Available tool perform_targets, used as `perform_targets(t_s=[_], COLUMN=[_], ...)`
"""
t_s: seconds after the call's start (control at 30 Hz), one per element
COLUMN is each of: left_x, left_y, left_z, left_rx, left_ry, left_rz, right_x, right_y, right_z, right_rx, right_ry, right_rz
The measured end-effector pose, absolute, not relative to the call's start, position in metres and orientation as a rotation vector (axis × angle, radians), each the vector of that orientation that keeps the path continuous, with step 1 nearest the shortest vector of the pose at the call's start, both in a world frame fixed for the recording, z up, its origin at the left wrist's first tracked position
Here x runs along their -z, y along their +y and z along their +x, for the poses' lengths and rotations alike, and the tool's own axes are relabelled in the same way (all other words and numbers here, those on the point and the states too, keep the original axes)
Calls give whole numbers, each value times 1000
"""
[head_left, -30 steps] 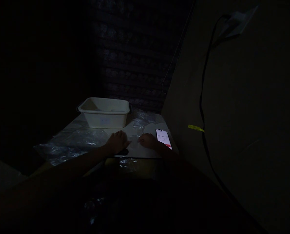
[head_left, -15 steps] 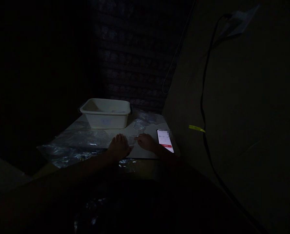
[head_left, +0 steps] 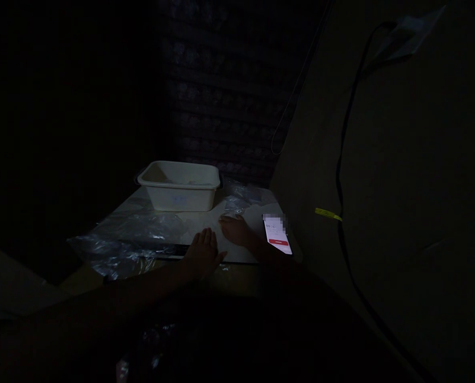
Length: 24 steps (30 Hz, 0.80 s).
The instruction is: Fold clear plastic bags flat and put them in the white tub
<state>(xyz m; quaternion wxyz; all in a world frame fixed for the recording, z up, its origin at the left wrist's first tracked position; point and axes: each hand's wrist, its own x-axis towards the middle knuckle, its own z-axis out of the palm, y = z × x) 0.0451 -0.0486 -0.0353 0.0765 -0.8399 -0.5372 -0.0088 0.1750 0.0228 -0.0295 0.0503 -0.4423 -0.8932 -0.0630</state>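
My left hand [head_left: 203, 253] lies palm down at the near edge of the pale tabletop [head_left: 245, 255]. Its fingers are stretched out and the thumb points right, with nothing seen in it. Just beyond and to the right, my right hand [head_left: 236, 230] rests low over the table with fingers drawn together, pointing left. Whatever its fingertips hold, if anything, is lost in the dim light. Clear plastic film [head_left: 145, 226] is spread over the table left of my hands. Behind them stands a white plastic tub [head_left: 181, 198] with dark handles; its contents are barely visible.
A lit phone [head_left: 277, 234] lies at the table's right edge, by my right forearm. More clear plastic [head_left: 241, 194] sits right of the tub. A dark cable [head_left: 340, 181] with a yellow tag [head_left: 328, 214] hangs down the right wall. Film [head_left: 109, 260] droops over the near left edge.
My left hand has drawn back toward the table's near edge, fingers flatter. My right hand has moved slightly away from me, its fingers less pointed. The view has shifted a little.
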Motion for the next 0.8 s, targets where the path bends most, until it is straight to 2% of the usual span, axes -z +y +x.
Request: perform_targets(t_s=[0.23,0.43,0.8], left_x=[37,35,29], left_y=[-47,-45,-50], left_z=[45,46,65], left_rx=[86,116,-13], left_ry=[-1589,-1266,-1229], left_rz=[-2547,-2777,-2855], right_x=[22,13,36], right_y=[46,50,38], right_z=[180,224,244], right_rx=[213,206,132], right_ry=[-2697,-2452,-2660], right_rz=[-1538,-1831,-1432])
